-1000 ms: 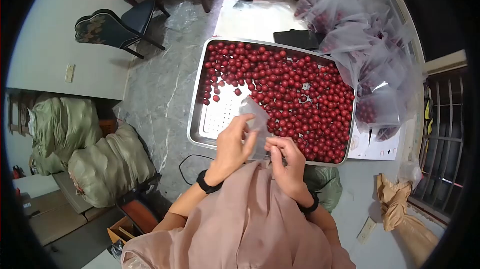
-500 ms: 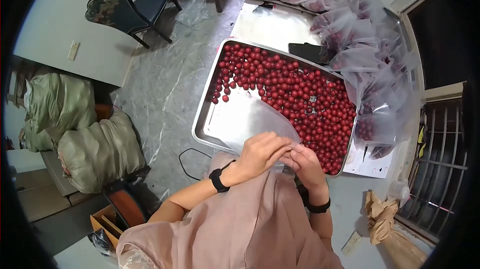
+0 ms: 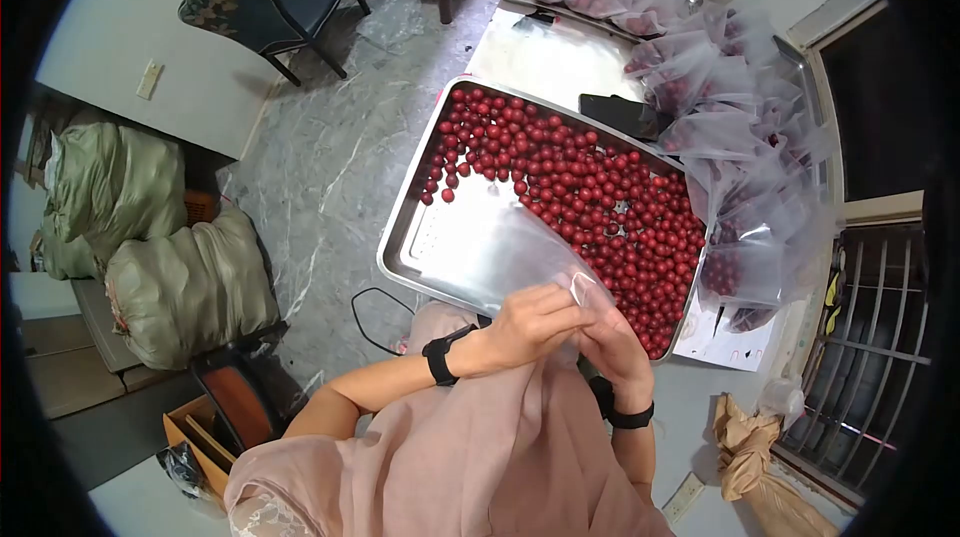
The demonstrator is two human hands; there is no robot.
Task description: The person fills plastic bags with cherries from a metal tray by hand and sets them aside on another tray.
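A clear plastic bag (image 3: 540, 247) hangs over the near side of a metal tray (image 3: 395, 262), its far corner reaching the fruit. My left hand (image 3: 538, 325) pinches the bag's near edge, fingers bent and pressed together. Close beside it on the right, my right hand (image 3: 612, 345) grips the same edge, and part of the film lies over its fingers. The bag looks flat, with nothing inside that I can see. Small round dark-red fruits (image 3: 570, 177) cover the tray's far and right parts. Bare metal shows at its near left.
Several filled plastic bags (image 3: 740, 197) line the table's right side, and more stand in a second tray (image 3: 510, 2) behind. A black phone-like object (image 3: 615, 115) lies beyond the fruit. Stuffed sacks (image 3: 195, 287) and a chair (image 3: 290, 22) are to the left.
My right hand has turned and shifted slightly down. The bag's near edge has risen between my hands, with film showing above the fingers. The view has tilted a little.
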